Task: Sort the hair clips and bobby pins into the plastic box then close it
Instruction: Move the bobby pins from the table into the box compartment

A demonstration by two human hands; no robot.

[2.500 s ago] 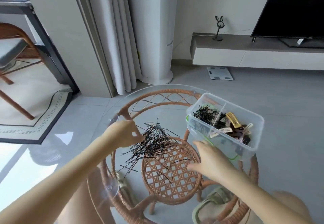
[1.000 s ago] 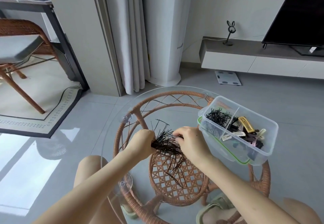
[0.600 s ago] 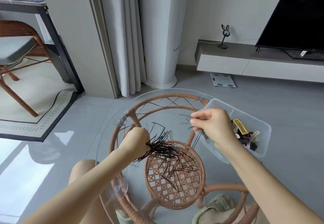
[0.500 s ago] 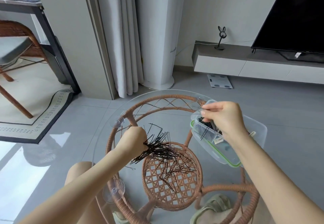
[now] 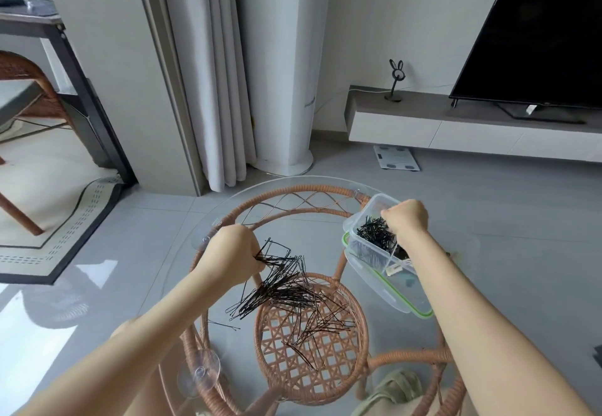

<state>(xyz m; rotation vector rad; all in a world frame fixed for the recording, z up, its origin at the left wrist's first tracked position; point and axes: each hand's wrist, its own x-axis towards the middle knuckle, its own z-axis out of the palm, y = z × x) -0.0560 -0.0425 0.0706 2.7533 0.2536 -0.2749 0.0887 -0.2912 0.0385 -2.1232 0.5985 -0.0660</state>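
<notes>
A pile of black bobby pins [image 5: 293,298] lies scattered on the round glass tabletop [image 5: 208,220]. My left hand [image 5: 233,254] grips a fanned bunch of them at the pile's left edge. The clear plastic box [image 5: 360,220] stands at the table's right side on its green-rimmed lid [image 5: 395,301]. My right hand [image 5: 405,218] is curled over the box's near-left compartment, pinching bobby pins above the heap of pins [image 5: 374,236] inside. My right forearm hides most of the other compartment; a cream hair clip [image 5: 394,270] shows there.
The glass top sits on a rattan frame [image 5: 309,334]. A stray pin [image 5: 224,326] lies left of the pile. Beyond are a curtain [image 5: 211,73], a white column unit [image 5: 280,89], a low TV stand [image 5: 456,122], a floor scale [image 5: 395,158] and a chair [image 5: 22,96].
My right hand carried a pinch of pins from the pile to the box and lowered it into the pin compartment. My left hand kept its grip on the bunch at the pile.
</notes>
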